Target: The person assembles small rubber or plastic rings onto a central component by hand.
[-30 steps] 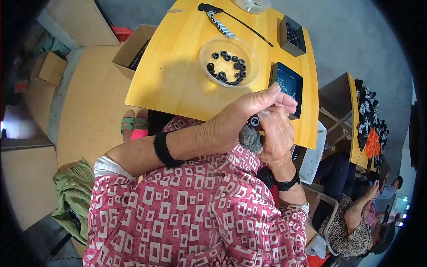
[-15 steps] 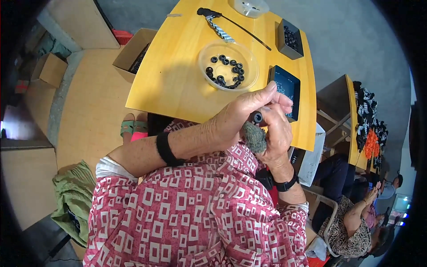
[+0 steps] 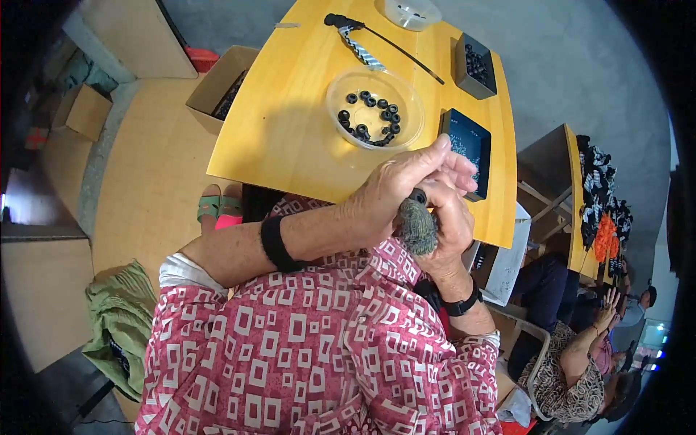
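Note:
In front of my chest, my right hand (image 3: 454, 221) is closed round a rounded, rough, dark grey-green piece (image 3: 419, 230) whose fuzzy end points toward me. A small black round part (image 3: 417, 196) shows at its far end; I cannot make out the exact kind of thing. My left hand (image 3: 399, 174) lies across from the left, its fingers stretched out and its palm against or just over the far side of the right hand. Between the two hands, contact with the piece is partly hidden. Beyond them, a clear round bowl (image 3: 332, 109) holds several small black beads (image 3: 364, 130) with holes.
On the yellow table (image 3: 283, 138) stand a dark tray (image 3: 484, 156) of tiny pale bits, a grey box (image 3: 475, 90) of black pieces and a second clear bowl (image 3: 413, 14). A black rod (image 3: 402, 51) with striped ribbon lies behind. Another person (image 3: 573, 362) sits at right.
The black round part has turned away and shows less of its hole. More of the fuzzy end is visible. Both hands stay close together, nearly in place.

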The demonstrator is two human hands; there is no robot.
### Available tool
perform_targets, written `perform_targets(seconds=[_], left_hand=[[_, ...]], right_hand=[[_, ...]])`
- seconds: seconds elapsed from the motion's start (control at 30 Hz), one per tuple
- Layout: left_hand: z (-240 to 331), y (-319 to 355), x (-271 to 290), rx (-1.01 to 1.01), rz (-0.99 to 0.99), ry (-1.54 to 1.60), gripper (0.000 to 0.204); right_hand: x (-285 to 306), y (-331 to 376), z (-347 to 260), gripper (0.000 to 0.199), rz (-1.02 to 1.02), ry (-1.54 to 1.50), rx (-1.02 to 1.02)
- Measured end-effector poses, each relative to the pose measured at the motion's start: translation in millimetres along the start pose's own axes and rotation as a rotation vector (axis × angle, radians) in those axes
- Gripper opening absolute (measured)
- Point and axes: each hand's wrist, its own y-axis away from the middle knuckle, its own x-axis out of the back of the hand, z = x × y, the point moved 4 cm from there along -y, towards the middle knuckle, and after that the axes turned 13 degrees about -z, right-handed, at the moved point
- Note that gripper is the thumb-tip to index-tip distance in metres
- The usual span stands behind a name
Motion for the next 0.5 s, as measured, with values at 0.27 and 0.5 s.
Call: perform_targets(seconds=[0.27, 0.5], left_hand=[[2, 21, 20, 0.161, 0.169, -0.031, 0.049], [-3, 30, 26, 0.159, 0.138, -0.075, 0.044]], right_hand=[[11, 4, -6, 0.037, -0.052, 0.258, 0.169], [12, 7, 1, 0.054, -0.033, 0.383, 0.281]])
